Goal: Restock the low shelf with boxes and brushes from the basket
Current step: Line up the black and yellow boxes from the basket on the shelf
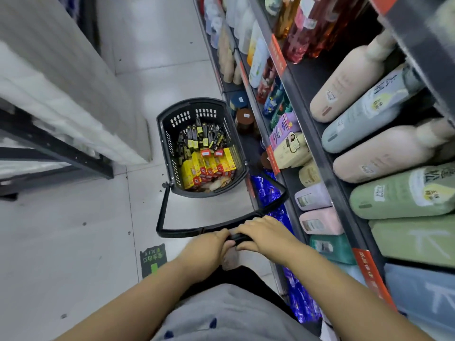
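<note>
Black plastic basket (164, 143) sits on the floor ahead of both hands, slightly left of the right hand, close against the shelving. Inside, on the side nearer the hands, are yellow-and-red boxes (206, 168) standing in rows; on the far side is a pile of black-and-yellow brush packs (199, 136). The basket's long black handle (161, 210) swings back toward the person. Left hand (209, 244) and right hand (263, 233) both grip its crossbar, fingers curled over it, side by side and nearly touching. Low shelf (248, 143) runs ahead-right of the right hand, beside the basket, and holds brown lidded jars (245, 120) at the far end. Shiny blue foil packs (268, 190) lie just past and below the right hand. Higher shelves to the right of the right hand carry rows of pastel bottles (369, 153), blurred. White floor tiles (98, 230) lie left of the left hand, with a green floor sticker (153, 260) just below-left of it. Grey shirt (234, 313) shows between the forearms.
</note>
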Demonstrator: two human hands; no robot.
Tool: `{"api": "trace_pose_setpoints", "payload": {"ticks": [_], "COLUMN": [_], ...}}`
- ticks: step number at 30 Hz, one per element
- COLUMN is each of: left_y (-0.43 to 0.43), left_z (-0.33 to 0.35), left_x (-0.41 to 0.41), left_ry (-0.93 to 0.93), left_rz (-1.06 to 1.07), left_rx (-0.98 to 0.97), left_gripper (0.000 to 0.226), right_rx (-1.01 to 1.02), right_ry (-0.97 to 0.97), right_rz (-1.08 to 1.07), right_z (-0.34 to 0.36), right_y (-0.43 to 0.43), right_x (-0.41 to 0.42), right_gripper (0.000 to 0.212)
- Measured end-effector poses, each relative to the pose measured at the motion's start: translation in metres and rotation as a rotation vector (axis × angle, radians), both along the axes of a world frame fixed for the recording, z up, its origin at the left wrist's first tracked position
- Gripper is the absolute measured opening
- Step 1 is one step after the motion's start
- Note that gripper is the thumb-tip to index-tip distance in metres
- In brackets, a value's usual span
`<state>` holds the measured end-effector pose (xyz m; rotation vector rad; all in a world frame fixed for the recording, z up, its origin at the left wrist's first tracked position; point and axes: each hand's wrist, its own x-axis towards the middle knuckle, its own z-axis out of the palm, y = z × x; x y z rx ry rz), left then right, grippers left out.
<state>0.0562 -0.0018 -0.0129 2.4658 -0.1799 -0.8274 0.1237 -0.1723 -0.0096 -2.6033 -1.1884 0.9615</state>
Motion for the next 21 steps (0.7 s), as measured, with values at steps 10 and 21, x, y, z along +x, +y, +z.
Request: {"api": "trace_pose_setpoints", "payload": {"ticks": [10,21], "left_y": [0.044,0.152], "left_z": [-0.011,-0.034], "left_x": [0.113,0.300], "left_ry": [-0.102,-0.122], "left_rz": [0.091,0.009], "left_rx": [-0.005,0.012], "left_gripper": [0.030,0.031], "right_rx": [0.013,-0.004], "right_ry": [-0.085,0.133], "right_rz": [0.061,-0.090], "right_z": [0.002,-0.013], "right_y": [0.045,0.153], "right_x": [0.123,0.303], "right_gripper": [0.041,0.041]}}
